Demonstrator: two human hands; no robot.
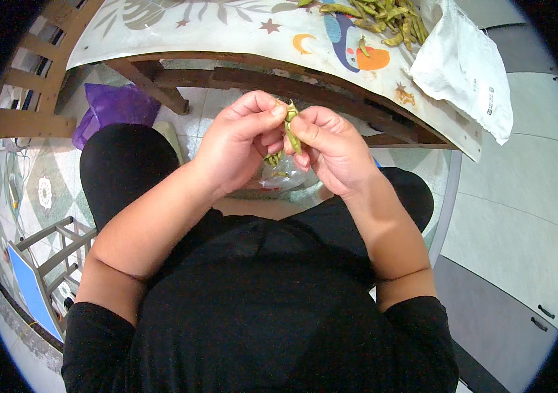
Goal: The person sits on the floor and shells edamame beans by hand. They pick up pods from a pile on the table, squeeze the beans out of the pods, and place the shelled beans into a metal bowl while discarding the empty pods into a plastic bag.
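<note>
- Both hands are up at the centre of the frame, just below the table edge, and they meet on one green bean pod (291, 128).
- The left hand (236, 147) has thumb and forefinger pinched on the pod's top end, near the stem tip.
- The right hand (331, 150) is closed around the pod's lower length, thumb pressed along its side. The pod stands nearly upright between them.
- To do this well, I'd judge the seam should face the thumbs: press there and the pod splits cleanly rather than tearing.
- Keep the pinch firm but short. Squeeze too hard and a bean could shoot out sideways.
- Beneath the hands, just lower in the frame, sits a clear plastic bag (285, 175) on the lap, with a few more green pieces showing above it. Holding the pod straight over that bag looks wise, so whatever drops lands in it and not on the tiled floor (508, 196).
- Up top, right of centre, a heap of pods (384, 16) waits on the patterned table cover (226, 26), beside a white bag (465, 69) draped over the table's corner.
- A purple bag (118, 108) lies under the table, at the upper left.
</note>
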